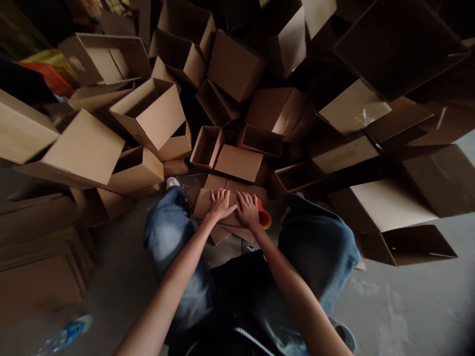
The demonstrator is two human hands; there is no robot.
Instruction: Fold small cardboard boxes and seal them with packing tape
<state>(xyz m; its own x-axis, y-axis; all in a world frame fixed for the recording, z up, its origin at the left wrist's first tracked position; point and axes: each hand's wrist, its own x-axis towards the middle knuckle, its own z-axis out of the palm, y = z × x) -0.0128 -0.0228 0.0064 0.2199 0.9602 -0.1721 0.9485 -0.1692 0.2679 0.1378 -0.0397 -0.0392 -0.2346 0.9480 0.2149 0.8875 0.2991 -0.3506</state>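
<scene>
My left hand [221,205] and my right hand [247,209] lie flat side by side, fingers spread, on the folded flaps of a brown cardboard box [208,203]. The box sits on the floor between my knees, and neither hand grips anything. Just past my right hand, an orange and yellow object [264,219] pokes out from behind the cardboard. It is partly hidden, and I cannot tell what it is.
Several open cardboard boxes [237,64] lie heaped ahead and to the right. Flattened cardboard sheets [37,252] are stacked at left. A plastic water bottle [66,334] lies on the concrete floor [404,306] at lower left. Orange and yellow items [48,71] show at upper left.
</scene>
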